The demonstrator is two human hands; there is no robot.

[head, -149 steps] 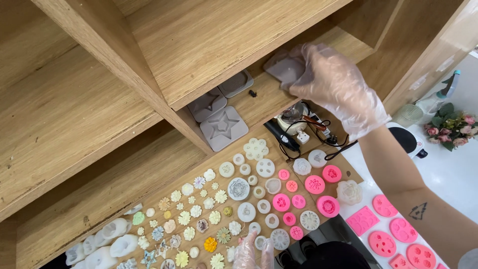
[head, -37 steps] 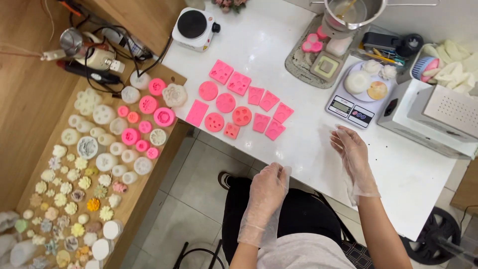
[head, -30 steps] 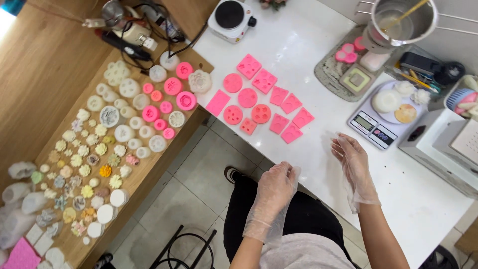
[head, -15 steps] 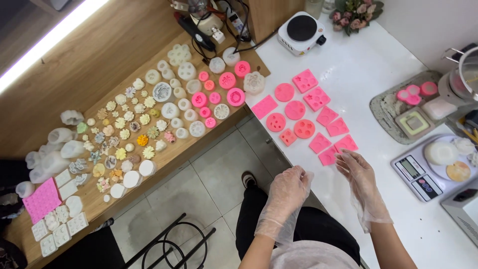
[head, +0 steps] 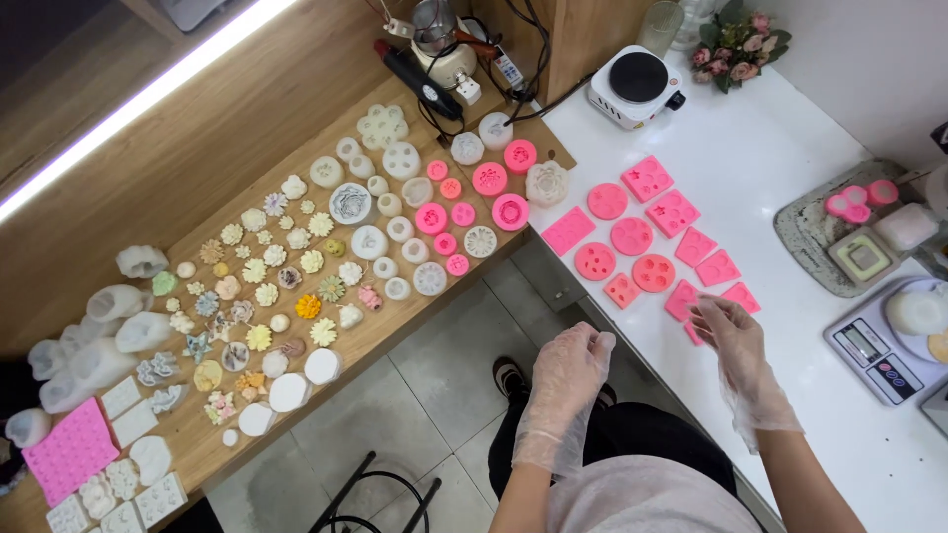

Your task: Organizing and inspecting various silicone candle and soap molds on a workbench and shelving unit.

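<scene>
Hovering, the right hand (head: 736, 341) seemingly pinches a pink mould (head: 688, 301); the left hand (head: 570, 367) curls empty.

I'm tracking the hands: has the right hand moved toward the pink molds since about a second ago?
Yes. The right hand now sits against the nearest pink molds on the white table; a second ago it hovered over bare tabletop well short of them.

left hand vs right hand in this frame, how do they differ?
The left hand hangs over the floor gap off the white table, loosely curled, touching nothing. The right hand is over the table, fingertips at the nearest pink moulds; whether it has a grip on one is unclear. Both wear clear plastic gloves.
</scene>
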